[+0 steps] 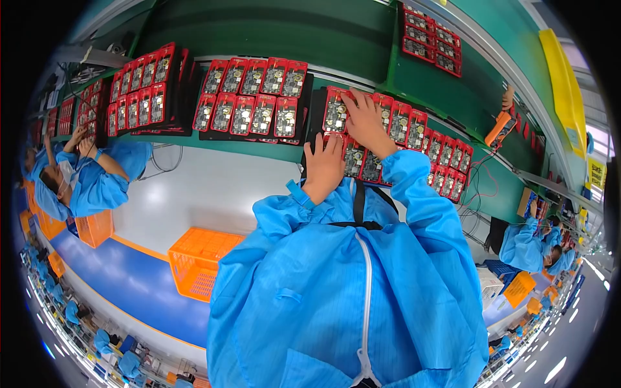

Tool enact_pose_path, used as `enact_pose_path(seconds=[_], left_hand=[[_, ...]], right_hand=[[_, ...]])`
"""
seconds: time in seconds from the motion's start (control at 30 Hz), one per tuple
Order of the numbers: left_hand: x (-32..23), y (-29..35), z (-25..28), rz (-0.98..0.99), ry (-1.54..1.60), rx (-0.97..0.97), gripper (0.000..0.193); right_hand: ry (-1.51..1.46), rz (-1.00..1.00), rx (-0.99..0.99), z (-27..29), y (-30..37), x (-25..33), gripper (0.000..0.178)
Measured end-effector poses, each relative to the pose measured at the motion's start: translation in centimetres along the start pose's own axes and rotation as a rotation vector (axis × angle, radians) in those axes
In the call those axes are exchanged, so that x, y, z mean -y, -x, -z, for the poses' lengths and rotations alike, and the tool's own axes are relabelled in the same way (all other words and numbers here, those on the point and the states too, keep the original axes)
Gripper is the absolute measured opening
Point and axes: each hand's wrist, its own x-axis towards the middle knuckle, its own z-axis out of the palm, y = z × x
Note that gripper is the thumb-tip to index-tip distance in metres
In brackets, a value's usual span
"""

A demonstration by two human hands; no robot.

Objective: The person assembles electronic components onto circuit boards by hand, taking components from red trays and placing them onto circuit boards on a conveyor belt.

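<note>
Green desk (272, 32) runs the length of a busy assembly hall, lined with rows of red holders carrying small circuit boards on black trays. From where I stand, the person in the blue smock leans over one such tray (315, 123), directly in front of them. Their left hand (323, 165) lies flat and spread, palm down, on the near boards (354, 158) of the lower row, gripping nothing. Their right hand (365, 123) reaches a little farther, fingers pressed down on the upper row of boards (335, 113), beside the tray's left end; whether it pinches a board or only presses I cannot tell. To the left sits a second full tray (255, 97), and beyond it a third (142, 87). An orange crate (197, 262) stands on the pale floor below the desk. Another worker in blue (90, 181) bends at the desk far to the left, and more blue-clad people sit to the right.
</note>
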Motion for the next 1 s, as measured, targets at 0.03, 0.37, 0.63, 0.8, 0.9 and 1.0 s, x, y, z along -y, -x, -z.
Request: enact_pose_path(seconds=[0.03,0.37,0.63,0.8,0.9,1.0], left_hand=[[0.0,0.1,0.0,-0.016,-0.019,0.011,0.064],[1.4,1.4,2.0,-0.032,0.141,0.043,0.070],[13.4,1.3,4.7,0.587,0.315,-0.422,0.033],[27.0,1.8,2.4,0.813,0.432,-0.648,0.042],[30.7,1.3,0.9,0.848,0.442,-0.711,0.048],[32.6,0.6,-0.3,0.874,0.458,-0.662,0.048]], right_hand=[[-0.080,-0.008,-0.048,0.0,0.1,-0.1,0.061],[-0.639,-0.043,-0.232,1.1,2.4,1.7,0.044],[-1.134,-0.444,0.230,-6.1,-1.5,7.8,0.062],[-0.909,-0.473,0.191,-10.6,-8.1,8.9,0.058],[-0.906,-0.549,0.135,-12.2,-9.2,10.1,0.062],[-1.027,-0.637,0.180,-11.5,-9.5,9.8,0.069]])
